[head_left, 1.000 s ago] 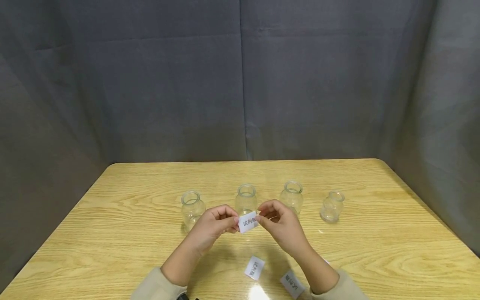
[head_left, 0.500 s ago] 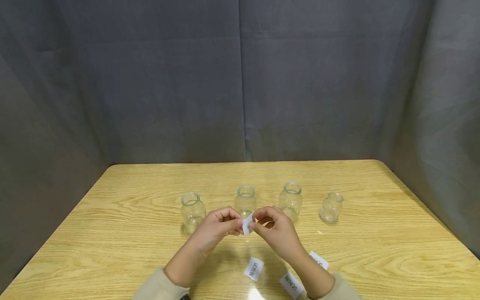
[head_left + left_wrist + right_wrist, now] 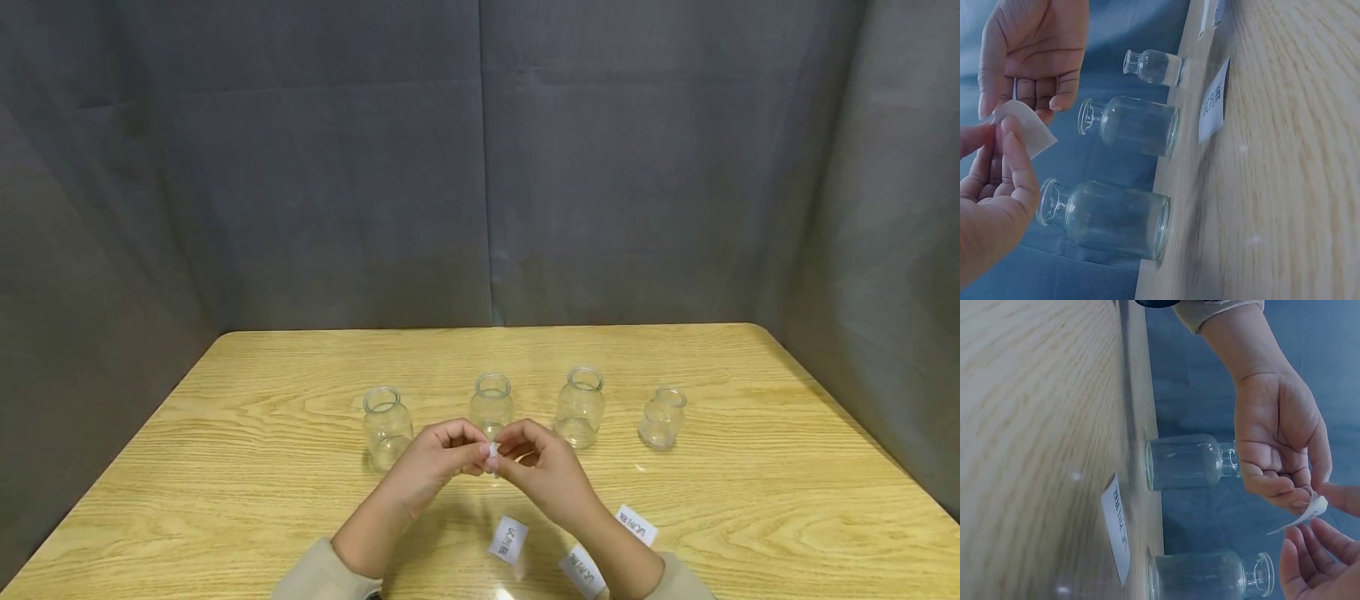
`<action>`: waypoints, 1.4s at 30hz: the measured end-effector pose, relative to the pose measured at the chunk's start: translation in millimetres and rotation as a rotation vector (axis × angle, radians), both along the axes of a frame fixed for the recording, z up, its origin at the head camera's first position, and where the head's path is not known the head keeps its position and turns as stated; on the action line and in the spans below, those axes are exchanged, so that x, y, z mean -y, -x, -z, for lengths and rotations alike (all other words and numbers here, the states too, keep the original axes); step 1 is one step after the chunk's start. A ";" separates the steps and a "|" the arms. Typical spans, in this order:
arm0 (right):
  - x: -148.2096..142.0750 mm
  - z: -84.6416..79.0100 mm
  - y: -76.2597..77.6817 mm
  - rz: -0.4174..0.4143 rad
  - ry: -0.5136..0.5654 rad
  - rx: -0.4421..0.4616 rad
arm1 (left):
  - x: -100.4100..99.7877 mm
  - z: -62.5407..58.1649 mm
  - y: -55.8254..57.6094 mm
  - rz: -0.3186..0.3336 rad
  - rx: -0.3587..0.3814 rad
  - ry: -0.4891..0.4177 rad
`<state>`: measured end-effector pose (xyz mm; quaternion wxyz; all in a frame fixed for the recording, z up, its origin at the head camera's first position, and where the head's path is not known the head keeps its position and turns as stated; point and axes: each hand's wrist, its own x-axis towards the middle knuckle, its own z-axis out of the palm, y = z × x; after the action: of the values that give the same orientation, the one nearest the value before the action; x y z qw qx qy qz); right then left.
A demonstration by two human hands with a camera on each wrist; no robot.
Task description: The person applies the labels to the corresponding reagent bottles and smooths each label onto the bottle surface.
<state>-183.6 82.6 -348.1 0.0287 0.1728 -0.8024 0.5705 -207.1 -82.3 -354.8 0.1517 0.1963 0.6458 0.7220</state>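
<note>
Between both hands, above the table, is a small white label (image 3: pixel 492 451), bent and seen nearly edge-on in the head view. My left hand (image 3: pixel 431 463) pinches one side of it between thumb and fingers, while my right hand (image 3: pixel 545 473) pinches the other. In the left wrist view the label (image 3: pixel 1030 130) curves outward with one corner free. The right wrist view shows that label (image 3: pixel 1309 512) curling between the fingertips of the two hands. Behind the hands stand clear glass bottles: a left one (image 3: pixel 387 433), a middle one (image 3: pixel 491 403) and a right one (image 3: pixel 580 410).
A smaller glass bottle (image 3: pixel 663 419) stands farther right. Printed white labels lie on the wooden table (image 3: pixel 262 467): one below the hands (image 3: pixel 508 539), another by the right forearm (image 3: pixel 582 572) and a third beyond it (image 3: pixel 637 524). A grey curtain (image 3: pixel 360 192) surrounds the table.
The hands have drawn closer together. The label, flat with its print showing a second ago, has turned and bent between the fingers. The bottles stay put.
</note>
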 end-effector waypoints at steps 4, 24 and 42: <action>1.0 0.3 0.1 -0.014 -0.011 -0.021 | 0.6 -0.2 -0.5 0.010 -0.015 0.020; -4.6 -1.5 0.1 -0.121 0.049 0.049 | 6.1 -1.3 -1.2 0.005 0.010 0.091; -17.1 -4.7 5.2 -0.271 0.010 0.054 | 11.4 1.9 -2.0 0.004 0.026 0.114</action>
<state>-188.8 99.7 -343.4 -0.0694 0.2641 -0.7692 0.5777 -205.1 -93.7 -356.8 0.1724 0.1792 0.6837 0.6861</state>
